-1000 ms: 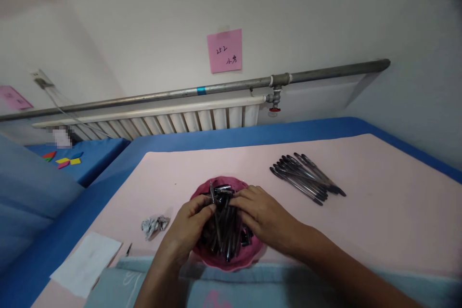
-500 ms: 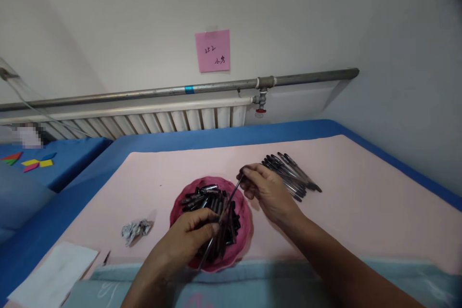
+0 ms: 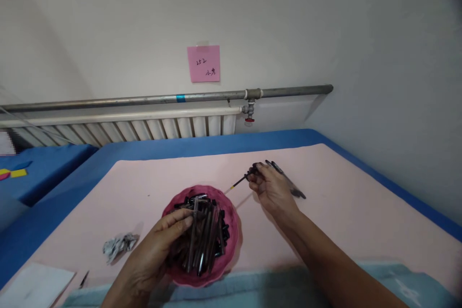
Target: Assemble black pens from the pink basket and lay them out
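The left hand has its fingers closed narrow on a clear pen barrel, pinched near its far end, so its length slants toward the near side over the dark pens heaped in a pink bowl. The right hand, right of the bowl, pinches a thin dark rod with a yellow band; its pale tip points left and near, toward the bowl's far right rim (whether they touch, I cannot tell). Just beyond those fingers lie loose pens, partly hidden.

The pink cover runs from the right forearm to the desk's blue right edge, and beyond the bowl to the blue far edge. Crumpled paper sits left of the left hand; a blue-green cloth borders the near side.
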The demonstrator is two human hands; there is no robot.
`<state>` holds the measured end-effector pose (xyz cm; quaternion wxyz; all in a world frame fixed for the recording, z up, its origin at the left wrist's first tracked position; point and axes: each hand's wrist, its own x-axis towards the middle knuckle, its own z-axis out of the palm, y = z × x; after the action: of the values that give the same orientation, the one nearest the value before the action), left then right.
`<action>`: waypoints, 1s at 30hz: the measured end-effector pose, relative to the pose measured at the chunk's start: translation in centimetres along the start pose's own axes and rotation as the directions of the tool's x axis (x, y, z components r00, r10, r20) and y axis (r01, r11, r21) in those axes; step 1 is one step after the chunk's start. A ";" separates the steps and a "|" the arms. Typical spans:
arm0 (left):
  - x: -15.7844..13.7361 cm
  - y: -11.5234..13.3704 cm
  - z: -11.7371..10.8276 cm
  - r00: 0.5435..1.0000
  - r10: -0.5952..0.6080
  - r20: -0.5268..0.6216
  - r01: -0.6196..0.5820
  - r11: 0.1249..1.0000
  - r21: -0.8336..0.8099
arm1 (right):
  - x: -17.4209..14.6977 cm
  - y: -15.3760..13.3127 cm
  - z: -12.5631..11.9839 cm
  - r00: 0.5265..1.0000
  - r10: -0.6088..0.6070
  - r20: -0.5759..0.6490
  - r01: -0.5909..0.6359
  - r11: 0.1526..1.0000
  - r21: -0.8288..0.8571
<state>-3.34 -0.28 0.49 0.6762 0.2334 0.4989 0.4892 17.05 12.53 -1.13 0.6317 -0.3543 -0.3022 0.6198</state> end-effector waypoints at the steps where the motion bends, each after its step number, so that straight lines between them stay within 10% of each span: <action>1: 0.0 0.0 0.0 1.000 -0.001 -0.003 0.001 1.000 -0.018 | -0.1 0.1 0.1 1.000 0.015 -0.001 -0.015 1.000 0.014; 30: -0.4 -0.3 0.6 0.998 0.011 0.055 -0.013 0.999 0.041 | -2.4 0.0 2.0 0.992 0.094 0.081 -0.095 0.996 0.004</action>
<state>-2.66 -0.69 0.64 0.6817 0.2636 0.4890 0.4761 15.25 10.30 0.14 0.5904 -0.3404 -0.3081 0.6638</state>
